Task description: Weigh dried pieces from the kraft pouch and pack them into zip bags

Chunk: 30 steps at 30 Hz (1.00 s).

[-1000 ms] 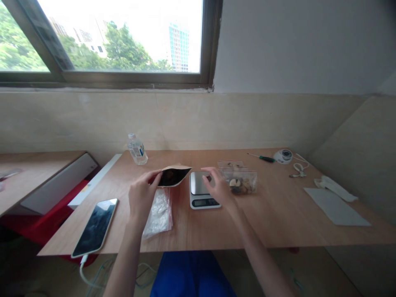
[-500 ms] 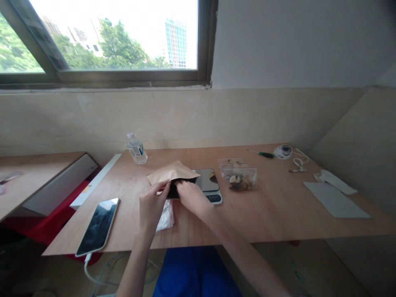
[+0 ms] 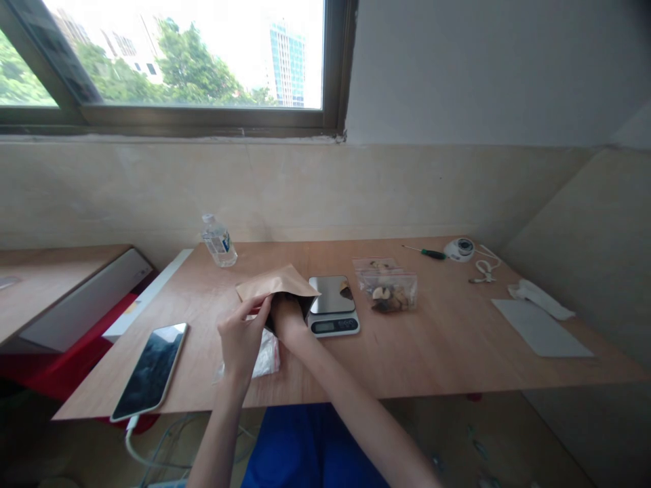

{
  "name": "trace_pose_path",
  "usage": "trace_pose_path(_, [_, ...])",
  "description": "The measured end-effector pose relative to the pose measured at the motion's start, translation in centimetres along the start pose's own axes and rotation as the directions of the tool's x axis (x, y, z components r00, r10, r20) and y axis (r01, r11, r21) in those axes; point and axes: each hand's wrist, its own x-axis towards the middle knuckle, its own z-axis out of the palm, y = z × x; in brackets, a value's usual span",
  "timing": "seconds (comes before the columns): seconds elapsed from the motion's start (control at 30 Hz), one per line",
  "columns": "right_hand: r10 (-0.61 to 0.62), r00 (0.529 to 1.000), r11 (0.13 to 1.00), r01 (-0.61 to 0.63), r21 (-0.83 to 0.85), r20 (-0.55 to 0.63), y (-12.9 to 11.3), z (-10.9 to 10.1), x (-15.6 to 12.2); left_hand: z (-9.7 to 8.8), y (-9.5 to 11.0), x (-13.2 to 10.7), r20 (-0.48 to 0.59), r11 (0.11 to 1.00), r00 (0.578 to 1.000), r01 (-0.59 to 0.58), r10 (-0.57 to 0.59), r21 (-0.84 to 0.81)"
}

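A brown paper pouch (image 3: 279,280) with a dark inside is held with its mouth towards me. My left hand (image 3: 243,332) pinches the left edge of that mouth between thumb and fingers. Deep in the opening is my right hand (image 3: 289,318); its fingers are hidden by the pouch. Just right of the pouch stands a digital kitchen scale (image 3: 333,305) with a shiny plate, a dark reflection showing on it. Clear plastic zip bags (image 3: 266,358) lie on the table beneath my hands.
Two clear zip bags with dried pieces (image 3: 389,291) lie right of the scale. A phone (image 3: 151,371) on a cable is at the front left, a water bottle (image 3: 220,242) behind. A screwdriver (image 3: 432,254), white dome camera (image 3: 460,249) and white sheet (image 3: 542,329) are to the right.
My right hand has gone deeper into the pouch, and its fingers are now out of sight. The pouch mouth gapes wider, and more of the scale shows.
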Motion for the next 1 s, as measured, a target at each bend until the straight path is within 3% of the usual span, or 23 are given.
trace_pose_path(0.1, [0.150,0.988,0.987,-0.147,-0.070,0.041,-0.2,-0.2,-0.5,0.1,0.0,-0.4,0.004,1.000,1.000,0.004,-0.004,-0.016])
trace_pose_path(0.2, [0.189,0.980,0.979,-0.183,-0.095,0.063,-0.3,-0.5,-0.8,0.3,0.0,-0.7,-0.003,1.000,1.000,0.005,-0.005,-0.021])
trace_pose_path(0.8, [0.138,0.988,0.988,-0.142,0.067,0.068,0.4,-0.8,-2.6,1.2,0.6,-1.6,-0.032,1.000,0.999,0.001,-0.001,-0.020])
trace_pose_path(0.9, [0.117,0.993,0.982,-0.118,0.146,0.011,0.3,-1.2,-3.4,1.2,0.6,-1.5,-0.033,1.000,0.999,-0.015,0.015,-0.011])
trace_pose_path(1.0, [0.122,0.983,0.960,-0.083,0.266,-0.135,0.2,-2.3,-4.7,1.1,0.6,-1.4,-0.031,1.000,0.999,-0.004,0.004,-0.006])
